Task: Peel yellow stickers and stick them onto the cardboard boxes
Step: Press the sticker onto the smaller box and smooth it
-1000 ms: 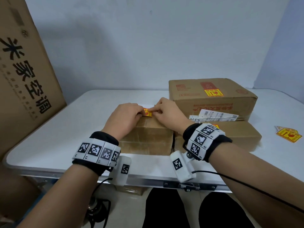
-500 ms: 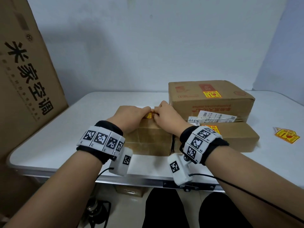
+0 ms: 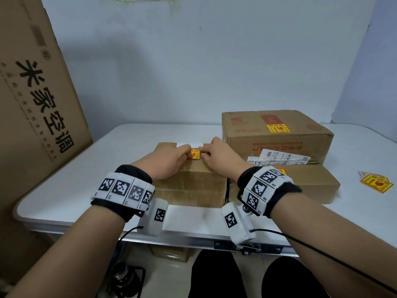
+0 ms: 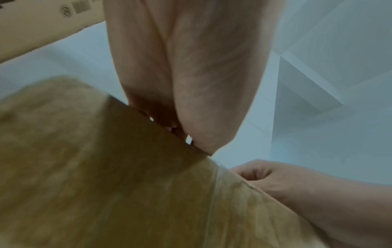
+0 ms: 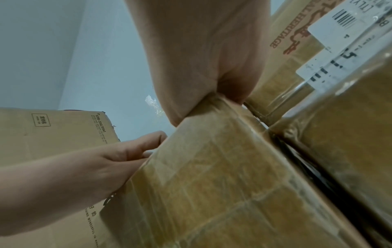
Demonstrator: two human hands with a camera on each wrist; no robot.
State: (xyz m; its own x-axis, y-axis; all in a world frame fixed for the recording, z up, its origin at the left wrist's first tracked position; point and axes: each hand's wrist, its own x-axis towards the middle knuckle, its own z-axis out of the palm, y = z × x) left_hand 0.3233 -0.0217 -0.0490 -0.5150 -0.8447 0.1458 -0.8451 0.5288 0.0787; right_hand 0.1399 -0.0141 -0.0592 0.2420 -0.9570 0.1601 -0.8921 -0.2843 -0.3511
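Observation:
A yellow sticker (image 3: 195, 154) lies flat on top of a small cardboard box (image 3: 193, 183) at the table's front middle. My left hand (image 3: 186, 155) holds the sticker's left edge with curled fingers and thumb. The right hand (image 3: 204, 155) holds its right edge the same way. Both palms rest on the box top. In the left wrist view the left hand (image 4: 184, 134) bears on the box edge (image 4: 106, 184); the sticker is hidden there. The right wrist view shows the right hand (image 5: 212, 100) on the taped box (image 5: 212, 184).
A larger box (image 3: 277, 143) with a yellow sticker (image 3: 278, 128) stands behind right. A flat box (image 3: 311, 186) lies beside the small one. Loose yellow stickers (image 3: 376, 183) lie at the far right of the white table (image 3: 129, 143). A tall printed carton (image 3: 36, 104) leans at the left.
The hands brought the sticker down onto the box top, closed together over it, then drew slightly apart, so the sticker now shows flat between them.

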